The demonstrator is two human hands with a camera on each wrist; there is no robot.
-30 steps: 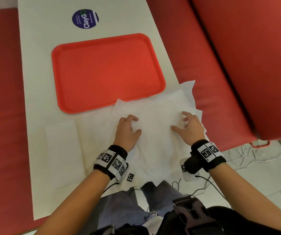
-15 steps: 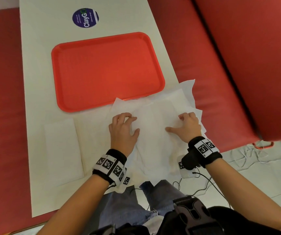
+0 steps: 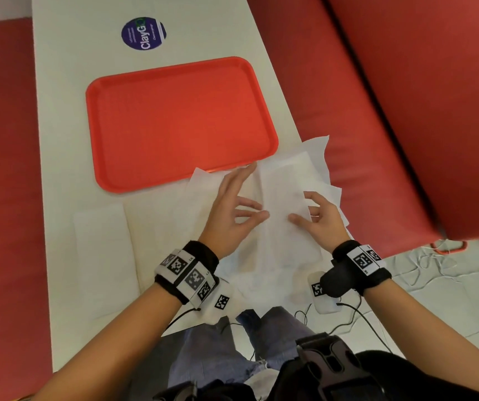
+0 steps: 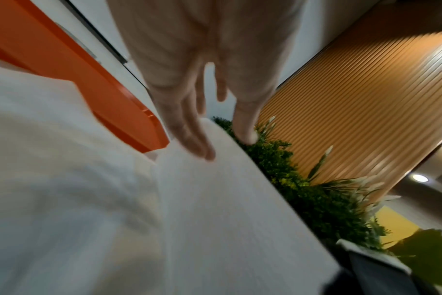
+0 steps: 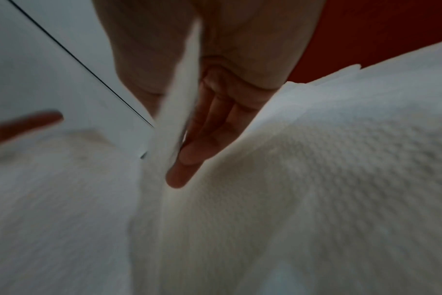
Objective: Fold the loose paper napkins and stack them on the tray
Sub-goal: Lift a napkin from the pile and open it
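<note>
napkin (image 3: 283,195) edge now raised, pinched by right hand (image 3: 317,219); left hand (image 3: 234,208) splayed.

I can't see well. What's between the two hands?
A raised white napkin stands between the left hand and right hand, seen from the head view.

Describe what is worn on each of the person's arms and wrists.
Both forearms are bare, with no sleeves. The left hand has a black wristband carrying white square tags printed with black block patterns. The right hand has a similar black tagged wristband, with a black unit under it. Thin black cables trail from both.
</note>
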